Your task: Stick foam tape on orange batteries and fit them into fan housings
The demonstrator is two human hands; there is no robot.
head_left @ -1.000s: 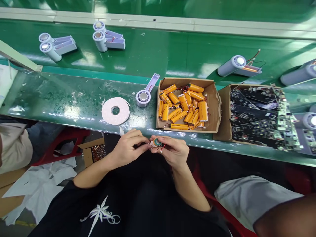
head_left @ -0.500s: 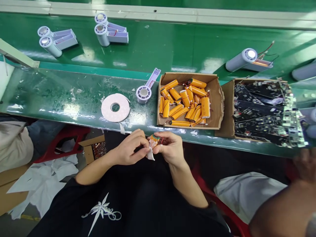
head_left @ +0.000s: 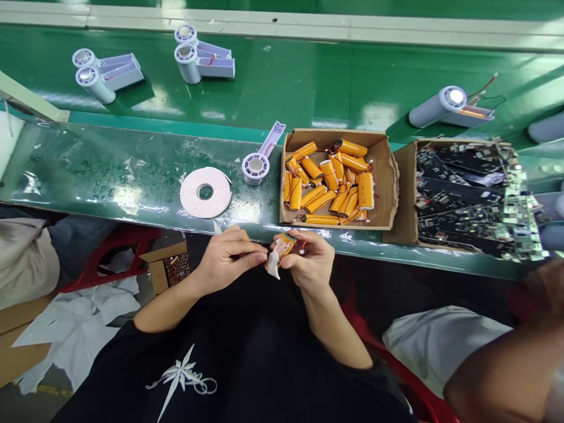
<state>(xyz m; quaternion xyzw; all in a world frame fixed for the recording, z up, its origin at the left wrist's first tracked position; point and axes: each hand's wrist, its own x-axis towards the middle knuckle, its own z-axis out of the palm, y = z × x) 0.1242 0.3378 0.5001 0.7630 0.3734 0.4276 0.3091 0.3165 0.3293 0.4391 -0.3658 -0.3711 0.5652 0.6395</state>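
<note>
My right hand (head_left: 312, 261) is closed round an orange battery pack (head_left: 285, 242) that has a red wire with a small white connector. A strip of white tape (head_left: 274, 265) is partly stuck on the pack, its loose end hanging down. Just left of the pack is my left hand (head_left: 233, 258), thumb and fingers pinched together; whatever is between the tips is hidden. Behind my left hand lies a roll of white double-sided tape (head_left: 194, 197) on the bench. To its right sits a lilac fan-like housing (head_left: 255, 168) with a long handle part.
A cardboard box (head_left: 382, 202) holds many orange battery packs; beside it another box (head_left: 405, 194) is heaped with black circuit boards. More lilac housings (head_left: 189, 61) stand on the green belt (head_left: 308, 76) beyond. A co-worker's arm (head_left: 506, 364) is at the right edge.
My left hand has drawn back slightly left from the battery pack. My right hand has shifted a little right with the pack, showing more of it. The housings on the belt have moved right.
</note>
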